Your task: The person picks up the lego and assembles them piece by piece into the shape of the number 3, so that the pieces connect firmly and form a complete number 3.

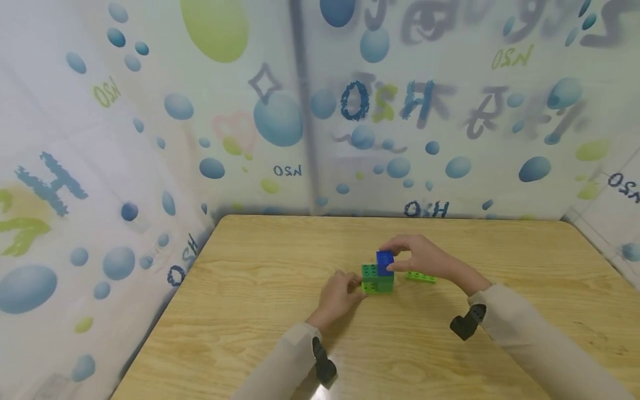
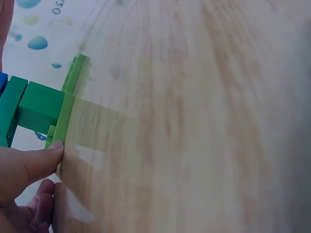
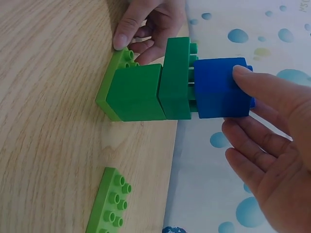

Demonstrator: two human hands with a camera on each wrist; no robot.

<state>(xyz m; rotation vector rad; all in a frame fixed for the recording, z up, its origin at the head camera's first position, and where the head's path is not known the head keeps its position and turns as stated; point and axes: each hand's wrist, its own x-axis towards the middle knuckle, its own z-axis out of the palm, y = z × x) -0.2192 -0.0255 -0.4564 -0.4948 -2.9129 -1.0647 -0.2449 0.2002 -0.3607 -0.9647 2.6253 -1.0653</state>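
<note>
My right hand (image 1: 422, 258) holds a blue brick (image 3: 221, 90) between thumb and fingers, over one end of a long dark green brick (image 3: 174, 80). Green studs show in a narrow gap between these two, so the blue brick rests on or just above the studs. Beneath the long brick sits a dark green block (image 3: 136, 96) on a light green studded plate (image 2: 64, 119). At the left end of that plate, my left hand (image 1: 341, 295) pinches its edge, thumb on the studded side; the fingertips below are partly hidden.
A second light green plate (image 1: 421, 277) lies studs up on the wooden table (image 1: 280, 244), just right of the stack and below my right forearm. Printed curtains (image 1: 240, 183) with blue and green dots hang behind the table's far edge and along both sides.
</note>
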